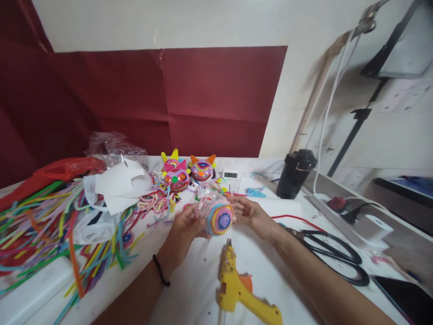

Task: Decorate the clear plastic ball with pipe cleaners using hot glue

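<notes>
- The left hand (184, 225) and the right hand (248, 212) hold a small clear jar (214, 210) between them, just above the white bench (199, 280), near the middle of the scene.
- The jar lies on its side: its long axis runs from far-left to near-right, and the end covered with a spiral disc (220, 220) of coloured rings points near and a little right, towards the camera.
- The fingers of the left hand are curled round the jar's left side and underside, holding it; a dark band sits on that wrist.
- The fingers of the right hand are loosely bent, their tips touching the jar's right side by the disc.
- A yellow glue gun (237, 286) lies on the bench just near of the jar, nozzle pointing far, towards the jar, handle trailing near and right.
- Black scissors (333, 255) lie to the right, beside the right forearm.
- Two finished spiral figures (187, 171) with pointed tips stand far of the jar, touching each other.
- A heap of coloured pipe cleaners (50, 225) spreads over the left of the bench, with white paper (118, 183) on top.
- A black flask (294, 174) stands far right, well apart from the hands.
</notes>
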